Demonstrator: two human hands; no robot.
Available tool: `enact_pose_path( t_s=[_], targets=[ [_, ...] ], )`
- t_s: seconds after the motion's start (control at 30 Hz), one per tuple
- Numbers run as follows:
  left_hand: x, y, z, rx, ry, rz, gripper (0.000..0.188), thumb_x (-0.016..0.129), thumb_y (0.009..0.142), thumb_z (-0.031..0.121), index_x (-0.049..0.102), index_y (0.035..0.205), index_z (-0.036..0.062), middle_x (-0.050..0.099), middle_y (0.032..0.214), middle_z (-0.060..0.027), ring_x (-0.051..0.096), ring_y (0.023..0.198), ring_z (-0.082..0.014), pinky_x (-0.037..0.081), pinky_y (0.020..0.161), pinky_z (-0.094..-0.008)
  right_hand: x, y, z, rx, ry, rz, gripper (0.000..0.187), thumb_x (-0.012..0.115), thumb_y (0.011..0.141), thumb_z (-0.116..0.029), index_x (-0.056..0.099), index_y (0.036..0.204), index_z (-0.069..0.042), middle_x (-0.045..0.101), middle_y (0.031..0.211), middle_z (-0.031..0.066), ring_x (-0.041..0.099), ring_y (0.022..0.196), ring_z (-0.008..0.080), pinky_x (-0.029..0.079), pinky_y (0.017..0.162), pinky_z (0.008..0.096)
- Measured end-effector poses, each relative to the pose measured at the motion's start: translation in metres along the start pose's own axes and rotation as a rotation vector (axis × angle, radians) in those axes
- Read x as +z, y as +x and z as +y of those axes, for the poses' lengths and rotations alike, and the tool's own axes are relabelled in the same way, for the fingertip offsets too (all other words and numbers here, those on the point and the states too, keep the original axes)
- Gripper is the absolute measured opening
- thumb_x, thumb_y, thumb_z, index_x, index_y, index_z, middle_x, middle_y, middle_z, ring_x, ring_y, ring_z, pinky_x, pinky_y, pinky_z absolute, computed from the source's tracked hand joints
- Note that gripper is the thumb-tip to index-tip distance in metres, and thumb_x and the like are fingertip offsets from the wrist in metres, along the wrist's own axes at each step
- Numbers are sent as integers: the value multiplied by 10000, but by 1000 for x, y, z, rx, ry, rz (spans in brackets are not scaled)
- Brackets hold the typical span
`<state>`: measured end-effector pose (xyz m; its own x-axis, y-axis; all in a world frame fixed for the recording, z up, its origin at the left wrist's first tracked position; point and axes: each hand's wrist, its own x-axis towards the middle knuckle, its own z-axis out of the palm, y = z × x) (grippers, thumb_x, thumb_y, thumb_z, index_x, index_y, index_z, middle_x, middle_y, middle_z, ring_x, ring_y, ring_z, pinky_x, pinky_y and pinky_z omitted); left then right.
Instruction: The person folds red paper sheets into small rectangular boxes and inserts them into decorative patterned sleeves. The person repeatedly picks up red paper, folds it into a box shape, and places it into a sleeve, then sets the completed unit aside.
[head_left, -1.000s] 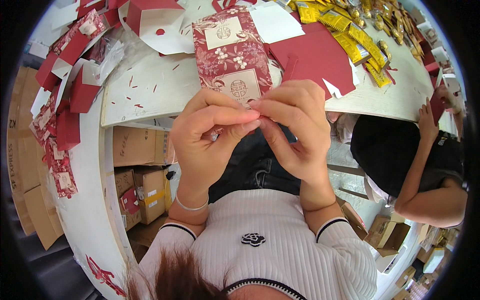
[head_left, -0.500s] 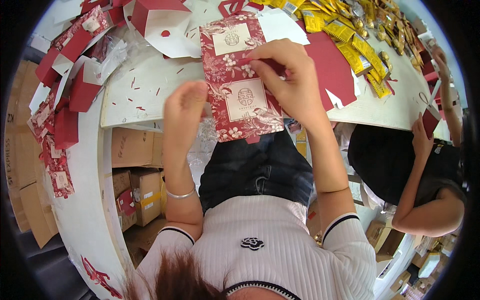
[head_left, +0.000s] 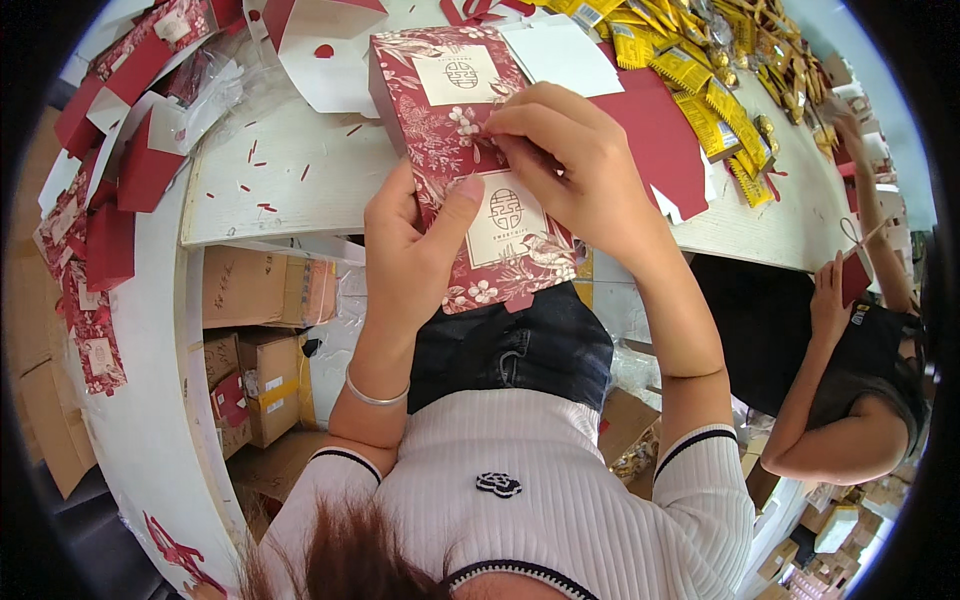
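A red carton [head_left: 425,125] with pale floral print and two cream panels is held above the table's front edge, close to my body. It looks folded flat on top, with a plain red side showing at its left. My left hand [head_left: 415,235] grips its left edge, thumb pressed on the printed face and fingers underneath. Over the middle of the carton, my right hand [head_left: 590,165] has thumb and fingertips pinched together against the face between the panels. What lies between those fingertips is hidden.
Several yellow packets [head_left: 690,65] are heaped at the back right, beside flat red card [head_left: 655,125] and white card [head_left: 565,55]. Red boxes [head_left: 150,165] crowd the left. Small red scraps [head_left: 265,207] dot the table. Another person [head_left: 850,385] works at the right.
My left hand has gone from beside the carton's edge to gripping it, thumb on top. The carton has tilted, showing its left side. My right hand stays pinched at its middle.
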<state>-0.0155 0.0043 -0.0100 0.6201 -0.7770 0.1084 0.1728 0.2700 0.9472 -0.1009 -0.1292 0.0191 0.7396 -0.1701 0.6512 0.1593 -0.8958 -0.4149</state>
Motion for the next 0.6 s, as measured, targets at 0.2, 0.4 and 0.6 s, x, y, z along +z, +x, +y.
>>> enact_pose_path(
  t_s=[0.2, 0.4, 0.6],
  targets=[
    [-2, -5, 7, -58, -42, -64, 224, 521, 856, 96, 498, 1037, -33, 596, 939, -79, 572, 816, -85, 475, 688, -224, -8, -3, 2, 16, 14, -158, 157, 578, 714, 56, 566, 866, 16, 561, 831, 114, 569, 728, 257, 456, 619, 300],
    [-25, 5, -11, -239, -838, -199, 257, 438, 882, 140, 500, 1065, -29, 579, 1037, -90, 563, 916, -125, 456, 793, -262, -16, 10, -8, 118, 45, -230, 142, 555, 717, 58, 559, 854, 22, 546, 792, 129, 549, 721, 297, 447, 620, 316],
    [-17, 11, -34, -58, -67, -12, 215, 403, 864, 83, 557, 944, -44, 606, 918, -86, 574, 785, -101, 470, 674, -229, -11, 11, -3, 50, -39, -297, 135, 563, 727, 45, 560, 860, 26, 548, 789, 132, 548, 751, 285, 444, 657, 313]
  ],
)
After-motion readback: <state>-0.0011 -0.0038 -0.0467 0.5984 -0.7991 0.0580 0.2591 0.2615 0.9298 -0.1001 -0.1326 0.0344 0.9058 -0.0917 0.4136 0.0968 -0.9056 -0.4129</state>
